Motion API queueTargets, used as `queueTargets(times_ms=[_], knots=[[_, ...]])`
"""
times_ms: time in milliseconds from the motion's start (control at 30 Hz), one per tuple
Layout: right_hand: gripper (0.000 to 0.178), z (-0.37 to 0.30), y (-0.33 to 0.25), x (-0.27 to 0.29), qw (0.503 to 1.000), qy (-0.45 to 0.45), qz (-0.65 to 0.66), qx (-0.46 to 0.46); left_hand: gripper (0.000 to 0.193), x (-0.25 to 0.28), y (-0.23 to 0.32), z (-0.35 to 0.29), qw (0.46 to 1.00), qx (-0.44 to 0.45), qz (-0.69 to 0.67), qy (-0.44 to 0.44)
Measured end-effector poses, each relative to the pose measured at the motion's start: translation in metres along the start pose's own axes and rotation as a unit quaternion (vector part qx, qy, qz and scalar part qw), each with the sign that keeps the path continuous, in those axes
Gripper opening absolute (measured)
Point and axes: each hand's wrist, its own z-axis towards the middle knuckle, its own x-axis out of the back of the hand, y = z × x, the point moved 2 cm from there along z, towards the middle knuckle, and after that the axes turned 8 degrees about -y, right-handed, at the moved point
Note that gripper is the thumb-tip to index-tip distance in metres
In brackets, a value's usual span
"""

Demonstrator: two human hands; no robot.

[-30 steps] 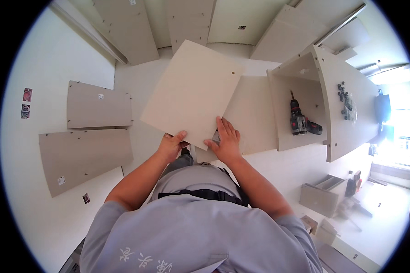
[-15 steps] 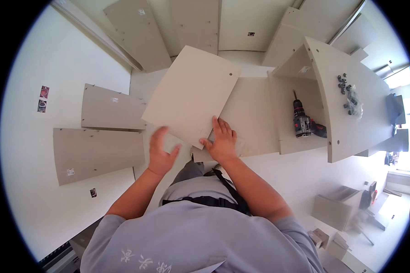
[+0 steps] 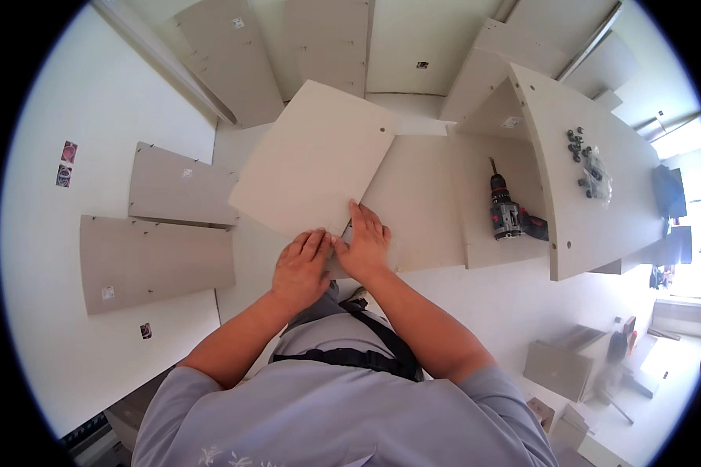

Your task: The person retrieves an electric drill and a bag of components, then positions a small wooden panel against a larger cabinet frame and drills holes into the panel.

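A pale beige rectangular panel [image 3: 313, 156] lies turned at an angle in front of me, with a small dark hole near its far right corner. My right hand [image 3: 366, 245] grips its near corner, fingers along the right edge and thumb by the tip. Close beside it, my left hand [image 3: 300, 268] is closed over the near edge, fingertips almost meeting my right thumb. Whatever lies under those fingertips is hidden. Beneath the panel is a larger beige board [image 3: 424, 198], stretching right to an open cabinet box.
A black-and-red cordless drill [image 3: 506, 206] lies inside the cabinet box [image 3: 549, 175]. On the cabinet's outer side sit dark small fittings [image 3: 576, 146] and a clear plastic bag [image 3: 597, 180]. Loose boards [image 3: 160, 257] stand at left; more boards [image 3: 327, 47] lean at the back.
My left hand has come in from the left, where it was raised and apart from the panel, and closed on its near corner. My right hand stays at the corner.
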Motion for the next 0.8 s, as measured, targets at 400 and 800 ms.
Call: queueTargets(times_ms=[400, 800], knots=[[0.092, 0.002, 0.0, 0.0, 1.0, 0.011, 0.02, 0.005, 0.065, 0.008, -0.012, 0.006, 0.992, -0.08, 0.043, -0.092], [0.047, -0.038, 0.111, 0.109, 0.954, 0.252, 0.048, 0.156, 0.073, -0.001, 0.009, -0.002, 0.992, 0.012, 0.04, -0.119]])
